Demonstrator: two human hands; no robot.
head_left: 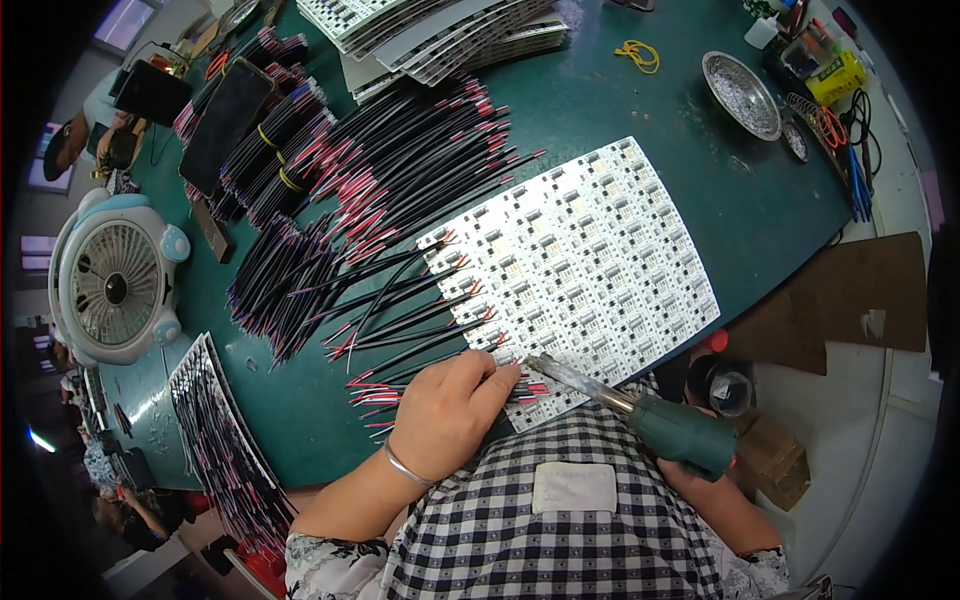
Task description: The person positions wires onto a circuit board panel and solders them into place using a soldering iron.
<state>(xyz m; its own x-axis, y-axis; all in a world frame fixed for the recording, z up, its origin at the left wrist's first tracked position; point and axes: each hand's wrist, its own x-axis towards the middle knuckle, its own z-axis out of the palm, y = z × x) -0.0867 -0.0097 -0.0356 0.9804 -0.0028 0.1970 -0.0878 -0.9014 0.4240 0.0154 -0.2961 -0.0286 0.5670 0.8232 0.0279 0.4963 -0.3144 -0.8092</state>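
A white circuit board panel (pixel 590 250) with rows of small components lies tilted before me. Along its left edge, several black wires (pixel 400 290) with red and white ends reach onto the board. My left hand (pixel 445 410) is closed at the board's lower left corner, thumb and forefinger pinched on a wire whose end is mostly hidden. In my right hand (pixel 690 480), partly hidden behind the handle, is a soldering iron (pixel 680 432) with a green grip and metal barrel. Its tip touches or hovers just above the board beside my left fingertips; I cannot tell which.
Wire bundles (pixel 290 150) cover the table's left side, a phone (pixel 228 125) among them. Board stacks (pixel 430 40) stand at the back. A fan (pixel 115 285) and a wired panel (pixel 225 450) are left. A metal dish (pixel 741 95) sits far right; cardboard (pixel 850 300) lies below the right edge.
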